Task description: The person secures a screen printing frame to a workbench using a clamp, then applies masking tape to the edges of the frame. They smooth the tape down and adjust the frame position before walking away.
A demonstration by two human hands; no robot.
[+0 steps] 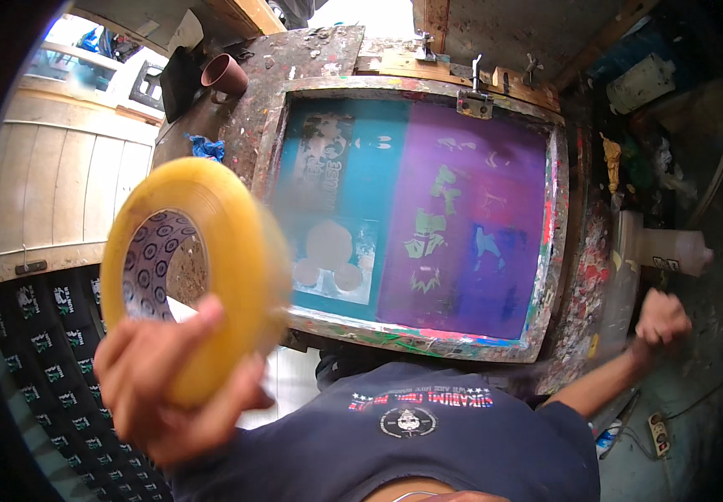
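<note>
My left hand (165, 376) grips a large yellow tape roll (248, 251) with a patterned core, held up close to the camera and slightly blurred. My right hand (661, 318) is raised at the right with its fingers curled closed; a faint blurred strand runs near it, and I cannot make out what it holds. Between and beyond my hands lies a wooden screen-printing frame (554, 209) with teal and purple mesh bearing several pale stencil designs. Metal clamps (474, 105) sit along its far edge.
The paint-stained table (273, 54) carries a brown mug (223, 74), a black object (179, 79) and crumpled blue material (206, 148). A translucent bottle (675, 251) lies at the right, near a power strip (659, 433). Dark printed sheets (43, 376) fill the lower left, below a pale wooden panel (48, 184).
</note>
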